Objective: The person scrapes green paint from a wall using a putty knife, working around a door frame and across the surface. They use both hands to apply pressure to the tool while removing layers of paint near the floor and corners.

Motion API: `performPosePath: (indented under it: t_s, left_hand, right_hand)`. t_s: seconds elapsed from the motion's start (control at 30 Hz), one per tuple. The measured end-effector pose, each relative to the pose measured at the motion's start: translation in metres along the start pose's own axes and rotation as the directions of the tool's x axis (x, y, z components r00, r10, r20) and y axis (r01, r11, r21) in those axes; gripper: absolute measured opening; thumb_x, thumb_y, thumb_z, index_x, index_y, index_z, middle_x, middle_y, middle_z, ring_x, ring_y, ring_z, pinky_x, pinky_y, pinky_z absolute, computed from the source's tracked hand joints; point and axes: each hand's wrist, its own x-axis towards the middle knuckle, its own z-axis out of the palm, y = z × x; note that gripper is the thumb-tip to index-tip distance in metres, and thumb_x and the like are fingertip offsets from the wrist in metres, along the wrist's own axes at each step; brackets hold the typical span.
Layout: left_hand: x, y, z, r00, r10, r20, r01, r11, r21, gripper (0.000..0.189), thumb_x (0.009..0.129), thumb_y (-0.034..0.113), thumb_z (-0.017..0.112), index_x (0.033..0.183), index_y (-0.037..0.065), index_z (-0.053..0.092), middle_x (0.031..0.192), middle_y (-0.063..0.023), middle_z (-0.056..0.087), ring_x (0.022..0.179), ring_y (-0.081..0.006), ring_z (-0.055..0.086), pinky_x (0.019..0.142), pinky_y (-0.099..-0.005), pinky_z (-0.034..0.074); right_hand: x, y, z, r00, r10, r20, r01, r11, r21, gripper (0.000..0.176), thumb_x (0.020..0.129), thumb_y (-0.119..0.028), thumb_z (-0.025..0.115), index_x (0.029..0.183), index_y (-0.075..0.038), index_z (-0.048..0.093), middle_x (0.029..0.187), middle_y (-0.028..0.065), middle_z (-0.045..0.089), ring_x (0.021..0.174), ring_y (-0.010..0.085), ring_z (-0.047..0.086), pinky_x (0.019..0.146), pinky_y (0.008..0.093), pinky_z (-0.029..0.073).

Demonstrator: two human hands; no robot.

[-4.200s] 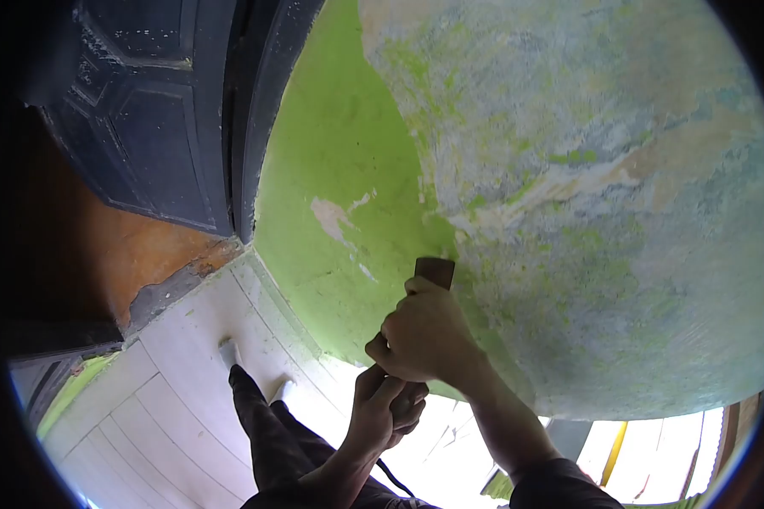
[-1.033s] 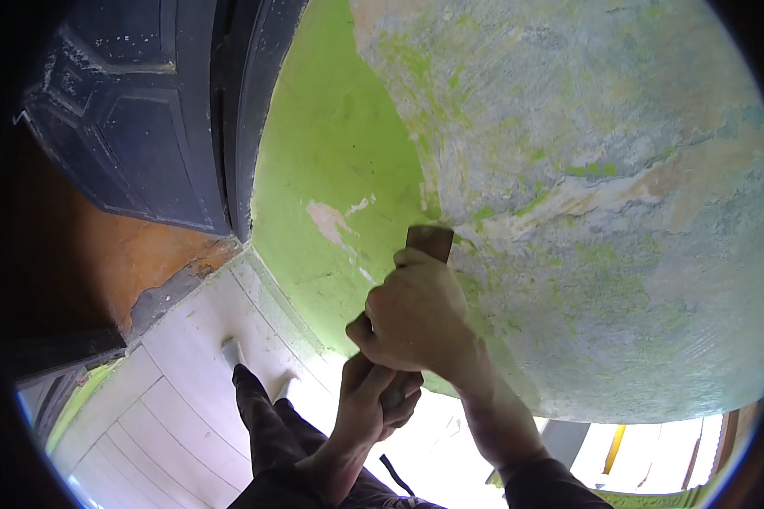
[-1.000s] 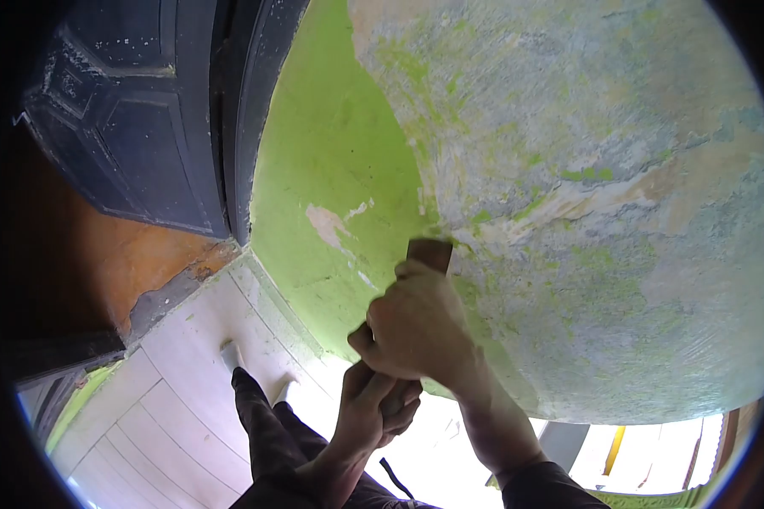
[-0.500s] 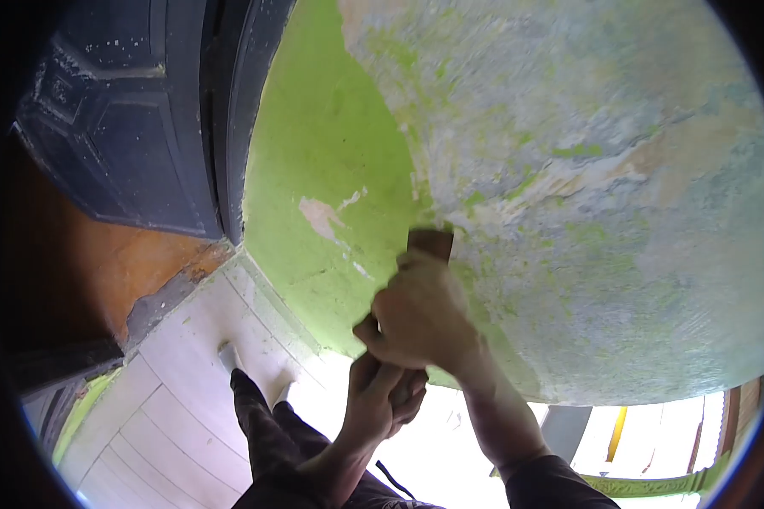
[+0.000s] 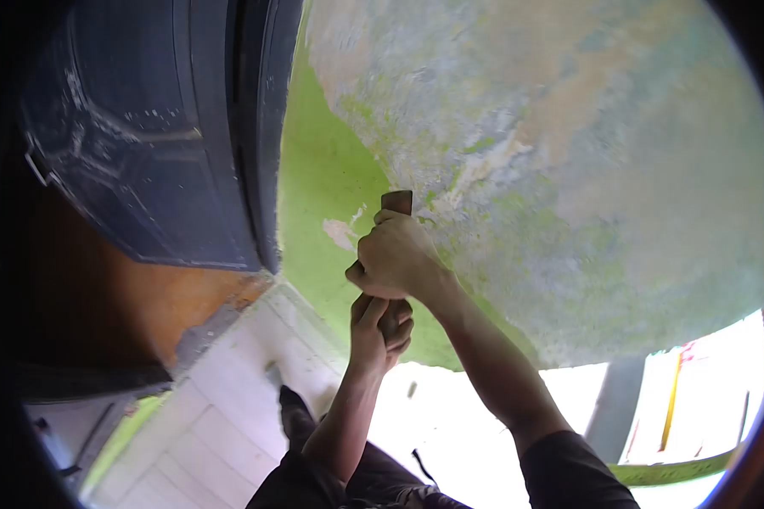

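A flat dark scraper blade (image 5: pixel 396 201) touches the wall where the green paint (image 5: pixel 335 165) meets the bare, patchy plaster (image 5: pixel 569 212). My right hand (image 5: pixel 395 254) is wrapped round the tool just below its blade. Under it, my left hand (image 5: pixel 380 333) is closed round the lower part of the same tool's handle. Both hands are in front of the wall, near the middle of the view. A pinkish chipped patch (image 5: pixel 339 233) shows in the green paint to the left of the blade.
A dark panelled door (image 5: pixel 157 153) with a metal handle stands at the left, beside an orange-brown floor (image 5: pixel 127 284). Pale floor tiles (image 5: pixel 221 433) lie below, with my foot on them. Bright openings and a yellow upright strip (image 5: pixel 671 399) are at the lower right.
The view has shifted, so the door and floor appear farther right. Both hands and the scraper have moved up and slightly left in view, still held together.
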Motion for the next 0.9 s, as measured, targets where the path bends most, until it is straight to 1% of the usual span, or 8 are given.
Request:
performPosePath:
  t_s: [0.17,0.27,0.3,0.4,0.47,0.5,0.63,0.9]
  left_hand:
    - [-0.067,-0.023,-0.03,0.916,-0.313,-0.25,0.373,0.893,0.25,0.022,0.093,0.031,0.048,0.082,0.012,0.051,0.061,0.0033,0.046,0.038,-0.0034,0.03,0.033,-0.0195,0.021]
    - [-0.134,-0.034,-0.101,0.767,-0.475,-0.431,0.554,0.15,0.819,0.032,0.09,0.031,0.054,0.07,0.006,0.053,0.046,0.0002,0.043,0.035,-0.0083,0.039,0.033,-0.0249,0.027]
    - [-0.156,-0.021,-0.089,0.718,-0.52,-0.462,0.535,-0.012,0.845,0.031,0.089,0.032,0.056,0.074,0.004,0.056,0.051,-0.0014,0.049,0.038,-0.009,0.045,0.034,-0.0253,0.033]
    - [-0.213,0.004,-0.108,0.646,-0.398,-0.652,0.633,-0.197,0.748,0.034,0.087,0.034,0.058,0.08,0.001,0.059,0.063,-0.003,0.058,0.046,-0.0094,0.051,0.042,-0.0251,0.04]
    - [-0.243,0.018,-0.17,0.65,-0.315,-0.691,0.684,-0.154,0.713,0.037,0.087,0.037,0.058,0.081,0.001,0.06,0.063,-0.0045,0.059,0.049,-0.0118,0.054,0.044,-0.0265,0.041]
    - [-0.251,0.032,-0.167,0.636,-0.261,-0.726,0.719,-0.142,0.68,0.04,0.087,0.04,0.058,0.082,0.0,0.061,0.063,-0.0053,0.06,0.051,-0.0139,0.056,0.047,-0.0282,0.043]
    - [-0.276,0.067,-0.171,0.687,-0.13,-0.715,0.659,-0.302,0.689,0.043,0.087,0.042,0.057,0.086,-0.001,0.061,0.069,-0.0077,0.061,0.061,-0.017,0.059,0.056,-0.0309,0.046]
    - [-0.301,0.162,-0.112,0.762,-0.45,-0.466,0.529,0.016,0.849,0.036,0.086,0.022,0.06,0.108,-0.006,0.051,0.092,-0.0138,0.064,0.083,-0.0191,0.062,0.07,-0.0314,0.049]
  right_hand:
    - [-0.071,-0.036,0.074,0.955,0.194,0.225,-0.23,0.961,0.15,0.041,0.075,-0.042,0.051,0.057,-0.009,0.067,0.06,0.0143,0.062,0.063,0.0281,0.061,0.062,0.0407,0.043]
    - [-0.172,-0.077,0.248,0.899,-0.133,0.417,-0.063,0.903,0.424,0.048,0.09,-0.043,0.041,0.083,-0.004,0.068,0.089,0.0178,0.067,0.089,0.0383,0.063,0.082,0.0496,0.046]
    - [-0.218,-0.101,0.284,0.881,0.236,0.41,-0.46,0.632,0.624,0.043,0.089,-0.04,0.044,0.083,-0.004,0.067,0.09,0.0177,0.067,0.087,0.0389,0.063,0.079,0.0484,0.048]
    - [-0.312,-0.142,0.373,0.921,0.183,0.345,-0.344,0.798,0.495,0.021,0.077,-0.012,0.049,0.075,-0.002,0.067,0.081,0.0184,0.066,0.079,0.0333,0.065,0.068,0.0446,0.051]
    - [-0.365,-0.169,0.396,0.739,0.195,0.645,-0.64,0.503,0.581,0.02,0.079,-0.014,0.054,0.078,0.002,0.067,0.081,0.0177,0.068,0.07,0.0304,0.068,0.063,0.0412,0.054]
    - [-0.383,-0.187,0.386,0.46,0.283,0.841,-0.854,-0.116,0.506,0.025,0.083,-0.018,0.054,0.085,0.003,0.067,0.083,0.0141,0.07,0.069,0.0255,0.07,0.059,0.04,0.055]
    - [-0.417,-0.24,0.355,0.243,0.205,0.948,-0.908,-0.295,0.296,0.025,0.084,-0.019,0.053,0.097,-0.002,0.068,0.089,0.0089,0.071,0.07,0.0225,0.07,0.058,0.0318,0.053]
    - [-0.244,-0.285,0.252,0.699,0.399,0.594,-0.622,-0.071,0.78,0.04,0.09,-0.034,0.047,0.092,0.0,0.069,0.083,0.0137,0.07,0.076,0.0245,0.067,0.071,0.0358,0.052]
